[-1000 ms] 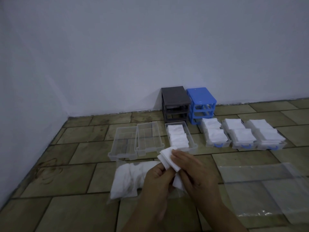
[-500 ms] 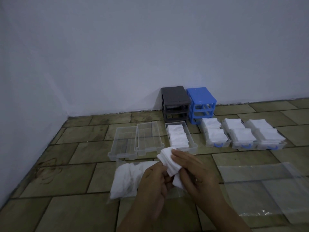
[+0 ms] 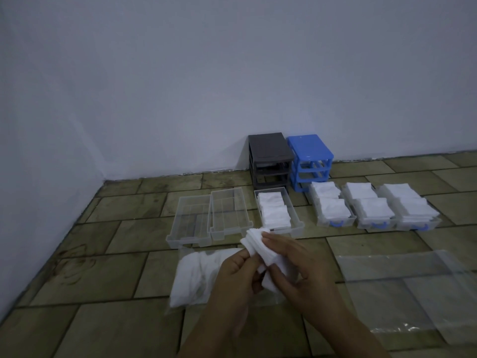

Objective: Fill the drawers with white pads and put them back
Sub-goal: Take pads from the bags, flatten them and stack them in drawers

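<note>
Since earlier frame, my left hand (image 3: pixel 238 273) slid up beside right hand (image 3: pixel 289 264); both pinch stack of white pads (image 3: pixel 258 245), just in front of half-filled clear drawer (image 3: pixel 293 215), above bag of pads (image 3: pixel 196 275).

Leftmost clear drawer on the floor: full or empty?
Empty. The leftmost clear drawer shows only floor tiles through its base, no white pads inside.

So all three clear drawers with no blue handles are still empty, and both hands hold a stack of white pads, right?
Not quite. The head view shows only two clear drawers empty; the third drawer already has pads. The left hand and right hand do hold the stack of white pads.
</note>
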